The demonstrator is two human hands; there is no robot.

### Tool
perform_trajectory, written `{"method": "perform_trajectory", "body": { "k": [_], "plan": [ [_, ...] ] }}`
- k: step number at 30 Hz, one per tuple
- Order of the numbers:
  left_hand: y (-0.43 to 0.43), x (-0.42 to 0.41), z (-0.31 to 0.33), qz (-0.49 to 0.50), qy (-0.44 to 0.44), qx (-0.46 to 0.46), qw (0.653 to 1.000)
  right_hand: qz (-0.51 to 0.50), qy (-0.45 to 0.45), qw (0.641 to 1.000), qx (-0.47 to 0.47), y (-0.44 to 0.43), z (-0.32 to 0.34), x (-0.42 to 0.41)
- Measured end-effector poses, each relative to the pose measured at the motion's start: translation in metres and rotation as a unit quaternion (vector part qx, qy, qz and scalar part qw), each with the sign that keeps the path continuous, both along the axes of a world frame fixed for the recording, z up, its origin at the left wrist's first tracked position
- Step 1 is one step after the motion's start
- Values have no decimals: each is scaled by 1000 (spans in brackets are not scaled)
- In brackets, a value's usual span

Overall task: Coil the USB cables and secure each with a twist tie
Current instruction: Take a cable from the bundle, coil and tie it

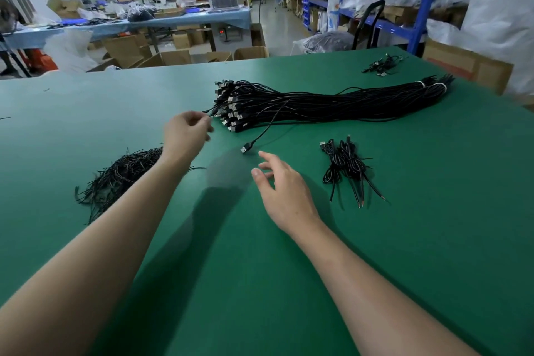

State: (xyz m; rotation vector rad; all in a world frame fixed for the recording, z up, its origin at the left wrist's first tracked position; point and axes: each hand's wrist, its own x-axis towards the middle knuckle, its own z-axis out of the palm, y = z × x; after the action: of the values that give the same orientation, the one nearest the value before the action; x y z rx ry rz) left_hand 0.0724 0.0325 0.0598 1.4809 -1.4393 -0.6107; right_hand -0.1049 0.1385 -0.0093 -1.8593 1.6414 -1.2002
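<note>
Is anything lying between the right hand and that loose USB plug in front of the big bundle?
Nothing visible. Only bare green mat separates the right hand from the loose USB plug; the finished coils lie off to its right.

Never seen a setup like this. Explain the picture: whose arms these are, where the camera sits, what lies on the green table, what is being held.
There is no machine here. These are a person's two bare arms, filmed by a wide-angle camera worn on their head that looks forward and down. It is the only view.

On the green table lies a big bundle of black USB cables, banded at its far end, with the plugs toward the person. One loose cable trails out of it, its plug lying on the table. On the left is a heap of thin black strands, probably the twist ties. On the right lie a few coiled cables.

The left hand pinches what looks like a cable end at the bundle's plugs. The right hand is open and holds nothing, near the loose plug.
</note>
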Motion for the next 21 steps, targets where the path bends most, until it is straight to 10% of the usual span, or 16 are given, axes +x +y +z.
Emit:
{"method": "perform_trajectory", "body": {
  "k": [8, 17, 21],
  "plan": [
    [99, -25, -23, -178, 24, 62, 982, 10, -175, 983, 46, 2, 8, -4],
    [130, -19, -49, -205, 3, 17, 979, 91, -605, 762, 209, 10, 39, 12],
    [135, -18, -51, -211, 90, 11, 973, 69, -604, 774, 179, 10, 61, 23]
  ]
}}
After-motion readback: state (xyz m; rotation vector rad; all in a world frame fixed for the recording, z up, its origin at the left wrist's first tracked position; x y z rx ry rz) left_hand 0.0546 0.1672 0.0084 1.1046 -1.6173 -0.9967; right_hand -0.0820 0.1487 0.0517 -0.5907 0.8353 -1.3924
